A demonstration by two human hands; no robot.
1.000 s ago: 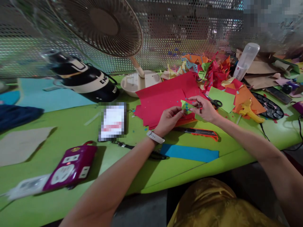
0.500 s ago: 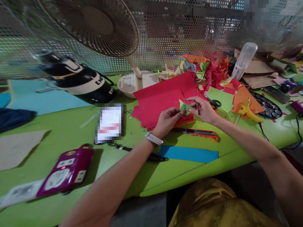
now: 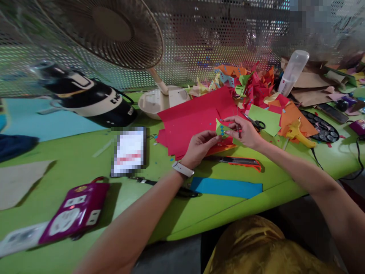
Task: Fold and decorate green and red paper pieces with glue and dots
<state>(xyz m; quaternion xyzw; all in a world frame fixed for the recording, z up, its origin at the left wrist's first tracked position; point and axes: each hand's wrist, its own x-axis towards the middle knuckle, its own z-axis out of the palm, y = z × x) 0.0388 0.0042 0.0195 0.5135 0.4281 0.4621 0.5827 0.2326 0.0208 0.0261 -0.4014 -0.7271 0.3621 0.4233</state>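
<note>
A small folded piece of light green paper (image 3: 221, 128) carries a row of small blue diamonds. My left hand (image 3: 199, 146) pinches it at the lower left, between thumb and fingers. My right hand (image 3: 242, 131) is closed at the paper's right edge, its fingertips close to the diamonds. Between those fingers shows a thin dark tool (image 3: 238, 130), too small to name. Underneath lie red paper sheets (image 3: 188, 121) with tiny blue bits. An orange box cutter (image 3: 243, 163) and a blue paper strip (image 3: 226, 187) lie nearer me.
Black-handled scissors (image 3: 260, 125), a yellow glue gun (image 3: 299, 135) and a round black palette (image 3: 325, 131) lie to the right. Folded paper pieces (image 3: 253, 87) are heaped behind. Leftward are a phone (image 3: 129, 152), a purple power strip (image 3: 75, 211), a black bottle (image 3: 97, 101) and a fan (image 3: 114, 26).
My view has shifted slightly, so the things on the left appear a little further left. Both hands keep nearly the same hold, with the green paper tilted slightly differently.
</note>
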